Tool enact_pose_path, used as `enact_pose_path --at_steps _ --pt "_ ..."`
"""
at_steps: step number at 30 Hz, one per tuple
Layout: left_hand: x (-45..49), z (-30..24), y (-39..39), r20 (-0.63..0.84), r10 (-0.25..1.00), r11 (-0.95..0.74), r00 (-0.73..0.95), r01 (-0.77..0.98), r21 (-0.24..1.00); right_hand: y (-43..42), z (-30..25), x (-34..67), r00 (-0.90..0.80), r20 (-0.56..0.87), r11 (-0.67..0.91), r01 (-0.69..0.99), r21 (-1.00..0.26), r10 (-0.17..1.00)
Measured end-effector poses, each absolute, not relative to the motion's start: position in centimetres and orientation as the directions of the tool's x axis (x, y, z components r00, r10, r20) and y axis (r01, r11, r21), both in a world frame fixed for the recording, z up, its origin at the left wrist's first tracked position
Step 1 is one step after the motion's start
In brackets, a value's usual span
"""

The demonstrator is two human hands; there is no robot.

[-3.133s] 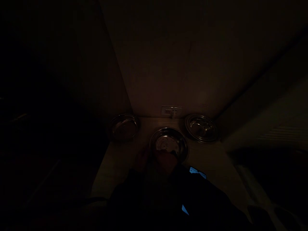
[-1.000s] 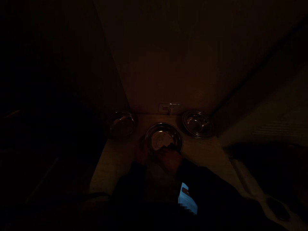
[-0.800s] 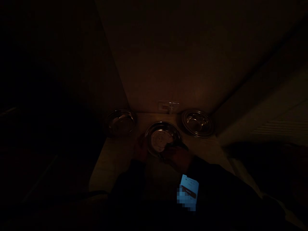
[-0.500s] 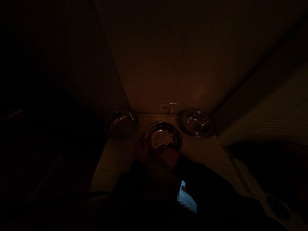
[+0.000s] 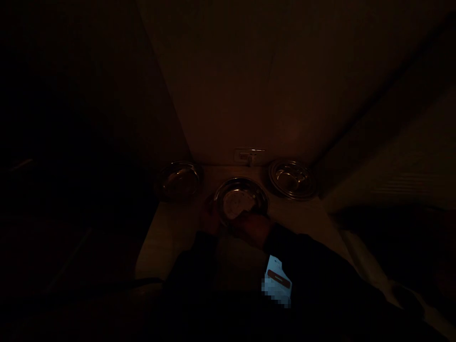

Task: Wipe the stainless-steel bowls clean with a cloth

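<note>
A round, shiny metal dish sits on the small wooden table, directly before me. My left hand is at its left rim, the fingers appearing closed on the edge, though the picture is very dark. Over the front rim reaches my right hand, its fingers curled at the inside of the dish. A dark shape lies at those fingertips; what it is cannot be made out. Pale spots or bits show faintly on the bottom of the dish.
Another metal dish stands at the back left, and stacked metal dishes at the back right. A wall socket with a plug is behind the table. A lit phone screen glows below my right forearm.
My right hand has shifted slightly right along the front of the dish. The picture has grown darker, and more of the lit screen shows.
</note>
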State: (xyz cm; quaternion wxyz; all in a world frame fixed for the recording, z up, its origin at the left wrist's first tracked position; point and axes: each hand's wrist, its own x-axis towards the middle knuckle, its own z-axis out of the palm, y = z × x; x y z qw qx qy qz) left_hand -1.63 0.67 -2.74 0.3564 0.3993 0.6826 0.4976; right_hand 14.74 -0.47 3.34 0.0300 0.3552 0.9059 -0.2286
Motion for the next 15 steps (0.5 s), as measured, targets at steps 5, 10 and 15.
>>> enact_pose_path --at_steps 5,10,15 --pt "-1.7 -2.6 0.5 -0.093 0.904 0.191 -0.416 0.200 0.961 -0.3 3.0 14.3 -0.747 -0.191 0.631 0.647 -0.429 0.637" --pt "-1.9 -3.1 0.5 -0.063 0.906 0.167 -0.418 0.216 0.962 0.7 2.9 17.3 -0.812 -0.206 0.676 0.573 -0.464 0.547" --pt "-1.6 -3.0 0.7 -0.066 0.899 0.169 -0.434 0.204 0.964 0.9 2.7 17.4 -0.812 -0.214 0.675 0.574 -0.464 0.543"
